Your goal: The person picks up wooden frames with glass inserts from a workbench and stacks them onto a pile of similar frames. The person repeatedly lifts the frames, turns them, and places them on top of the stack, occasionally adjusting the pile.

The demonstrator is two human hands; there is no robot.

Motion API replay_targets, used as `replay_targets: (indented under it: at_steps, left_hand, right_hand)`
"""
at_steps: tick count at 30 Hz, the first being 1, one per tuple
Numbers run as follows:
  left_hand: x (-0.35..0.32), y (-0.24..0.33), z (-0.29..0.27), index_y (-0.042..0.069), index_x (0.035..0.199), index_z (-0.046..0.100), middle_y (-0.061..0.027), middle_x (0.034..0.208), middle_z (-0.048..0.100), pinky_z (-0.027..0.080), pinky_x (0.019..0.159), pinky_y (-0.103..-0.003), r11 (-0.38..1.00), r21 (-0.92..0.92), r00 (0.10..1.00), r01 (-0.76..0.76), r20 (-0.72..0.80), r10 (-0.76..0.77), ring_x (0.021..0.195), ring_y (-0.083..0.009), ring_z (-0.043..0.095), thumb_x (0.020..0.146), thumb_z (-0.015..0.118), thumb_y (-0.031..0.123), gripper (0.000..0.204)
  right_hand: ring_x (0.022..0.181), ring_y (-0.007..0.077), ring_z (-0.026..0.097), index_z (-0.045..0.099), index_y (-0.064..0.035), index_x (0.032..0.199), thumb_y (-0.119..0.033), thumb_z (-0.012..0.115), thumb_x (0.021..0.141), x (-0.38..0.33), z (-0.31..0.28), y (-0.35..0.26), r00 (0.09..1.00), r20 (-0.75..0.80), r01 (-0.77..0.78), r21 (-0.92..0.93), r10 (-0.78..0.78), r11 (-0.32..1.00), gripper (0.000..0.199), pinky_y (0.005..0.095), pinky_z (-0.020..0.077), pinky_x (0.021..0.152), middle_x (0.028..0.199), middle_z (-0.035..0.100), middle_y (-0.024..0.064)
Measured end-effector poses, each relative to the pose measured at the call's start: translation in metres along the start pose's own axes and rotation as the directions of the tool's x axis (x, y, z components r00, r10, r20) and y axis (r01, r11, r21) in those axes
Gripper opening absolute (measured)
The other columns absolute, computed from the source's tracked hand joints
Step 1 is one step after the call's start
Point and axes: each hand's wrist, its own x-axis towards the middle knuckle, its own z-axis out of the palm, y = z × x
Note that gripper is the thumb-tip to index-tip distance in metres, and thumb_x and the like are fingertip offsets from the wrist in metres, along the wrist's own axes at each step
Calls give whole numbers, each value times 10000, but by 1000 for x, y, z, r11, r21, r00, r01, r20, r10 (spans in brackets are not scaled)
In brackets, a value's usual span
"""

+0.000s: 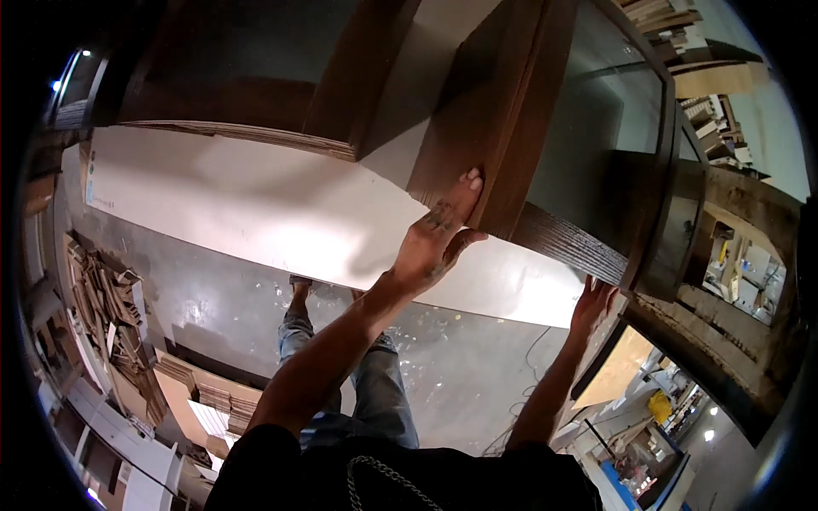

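My left hand (434, 234) grips the near left corner of a dark brown wooden-framed glass door (532, 170). Its fingers lie on top of the frame and the thumb sits at the near edge. Farther right, my right hand (594, 302) is curled at the underside of the door's near edge, fingers partly hidden by the frame. Beneath the door spreads a long white board (239, 204). To the left, several dark framed glass doors (341, 111) lie in a stack on that board, apart from my hands.
A worn wooden structure (707, 336) stands close by my right side. Wood offcuts (111, 324) are heaped on the grey floor (213, 298) at left, with stacked flat panels (221, 404) nearer. More wood pieces (656, 17) lie at far right. A thin cable (532, 358) trails over the floor.
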Motion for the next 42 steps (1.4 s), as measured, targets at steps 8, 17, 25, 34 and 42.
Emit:
replay_targets:
  at_steps: [8, 17, 25, 34, 42]
  left_hand:
    - [-9, -8, -4, 74, 1440, 230, -166, 1394, 394, 482, 941, -379, 999, 13, 999, 51, 8, -51, 1201, -311, 491, 845, 609, 87, 706]
    - [0, -15, 15, 26, 1390, 340, -147, 1403, 399, 484, 924, -337, 973, 222, 998, -62, -14, 67, 1206, -298, 493, 858, 615, 93, 604]
    - [-21, -36, 11, -21, 1098, 580, -177, 991, 657, 520, 752, -358, 870, 409, 950, 277, -250, -185, 881, -287, 646, 973, 445, 251, 328]
    - [-22, -67, 3, -31, 1076, 570, -167, 1023, 639, 519, 763, -292, 703, 652, 958, 283, -159, -238, 897, -213, 639, 977, 459, 276, 342]
    - [-12, -88, 3, 116, 1376, 391, -116, 1345, 450, 456, 917, -444, 743, 561, 924, 365, -121, -363, 1177, -317, 488, 974, 337, 467, 537]
  right_hand:
    - [1245, 265, 419, 343, -90, 1385, -190, 490, 954, -4, 17, -2, 992, -101, 58, -139, -72, 989, 466, 468, 423, 994, 1399, 377, 101]
    - [1102, 218, 542, 489, -61, 1276, -125, 529, 931, -7, -16, 10, 968, -67, 238, -66, -242, 969, 352, 432, 502, 900, 1248, 527, 80]
    - [974, 95, 532, 458, -49, 1337, -135, 628, 880, 12, 24, 13, 995, -79, 49, -68, -54, 996, 495, 264, 443, 872, 1059, 610, 2]
    - [781, 54, 497, 495, -117, 1319, -244, 624, 877, -13, 13, 5, 985, -116, 117, -116, -131, 986, 477, 240, 449, 721, 851, 608, -53]
    - [716, 130, 594, 550, -40, 1242, -141, 697, 811, -14, 10, 8, 893, -159, 331, -401, -421, 854, 466, 297, 489, 683, 821, 657, 144]
